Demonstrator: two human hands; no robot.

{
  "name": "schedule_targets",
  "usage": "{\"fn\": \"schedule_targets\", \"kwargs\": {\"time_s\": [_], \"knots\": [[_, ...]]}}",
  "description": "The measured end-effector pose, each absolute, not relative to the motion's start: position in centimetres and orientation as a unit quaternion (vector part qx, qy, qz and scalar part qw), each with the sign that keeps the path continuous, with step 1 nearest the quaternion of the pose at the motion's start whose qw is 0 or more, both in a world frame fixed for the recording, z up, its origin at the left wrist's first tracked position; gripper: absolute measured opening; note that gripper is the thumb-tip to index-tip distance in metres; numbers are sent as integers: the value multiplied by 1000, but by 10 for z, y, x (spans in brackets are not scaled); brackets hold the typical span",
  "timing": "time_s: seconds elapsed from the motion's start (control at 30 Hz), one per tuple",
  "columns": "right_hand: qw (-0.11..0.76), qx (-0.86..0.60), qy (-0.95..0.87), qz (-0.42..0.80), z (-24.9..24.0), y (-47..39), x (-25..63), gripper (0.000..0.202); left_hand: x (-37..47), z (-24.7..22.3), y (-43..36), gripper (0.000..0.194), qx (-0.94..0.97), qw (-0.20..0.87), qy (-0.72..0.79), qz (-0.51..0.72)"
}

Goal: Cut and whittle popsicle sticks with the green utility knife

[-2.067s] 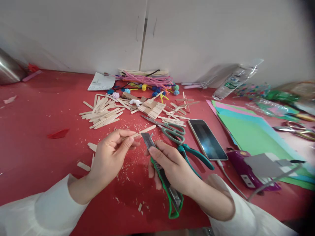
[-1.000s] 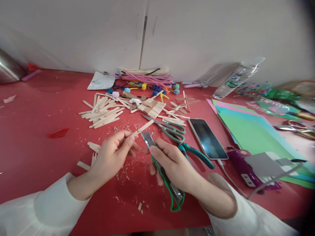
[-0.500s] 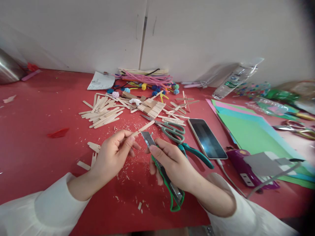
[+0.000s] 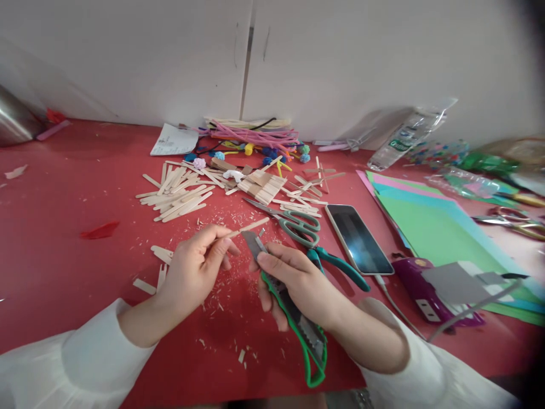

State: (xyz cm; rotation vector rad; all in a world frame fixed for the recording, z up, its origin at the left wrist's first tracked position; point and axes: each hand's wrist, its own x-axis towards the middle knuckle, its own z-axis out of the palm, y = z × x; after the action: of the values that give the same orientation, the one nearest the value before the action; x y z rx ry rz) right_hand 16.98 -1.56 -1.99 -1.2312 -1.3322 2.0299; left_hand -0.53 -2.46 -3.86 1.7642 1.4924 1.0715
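My left hand (image 4: 200,264) pinches a thin wooden stick (image 4: 255,224) that points to the right and has a notch near its middle. In my right hand (image 4: 293,272) is a green utility knife (image 4: 315,366), its blade (image 4: 254,243) out and its tip at the stick's notch. Small wood shavings (image 4: 219,289) lie scattered on the red table under both hands. Short cut stick pieces (image 4: 145,286) rest beside my left wrist.
Beyond my hands are a pile of sticks (image 4: 183,196), grey scissors (image 4: 300,227) and teal-handled pliers (image 4: 343,270). A phone (image 4: 360,238), a purple power strip (image 4: 419,289), coloured paper (image 4: 426,221) and a bottle (image 4: 394,139) stand or lie to the right.
The knife has turned in my right hand, its handle end moving down and right. The stick's free end has dipped slightly. My left hand has barely moved.
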Motion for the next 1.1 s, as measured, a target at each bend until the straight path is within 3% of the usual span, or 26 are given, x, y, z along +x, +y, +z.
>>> {"fn": "schedule_targets", "kwargs": {"time_s": [0.33,0.8,1.1], "knots": [[243,-447,-499,701,-22,-17,168,24,-4,-38,-24,28,628,345,577,392],[227,-452,-493,708,-23,-18,168,24,-5,-39,-25,23,663,280,567,400],[223,-428,-474,737,-22,-17,168,25,-2,-37,-24,27,652,303,568,401]]}}
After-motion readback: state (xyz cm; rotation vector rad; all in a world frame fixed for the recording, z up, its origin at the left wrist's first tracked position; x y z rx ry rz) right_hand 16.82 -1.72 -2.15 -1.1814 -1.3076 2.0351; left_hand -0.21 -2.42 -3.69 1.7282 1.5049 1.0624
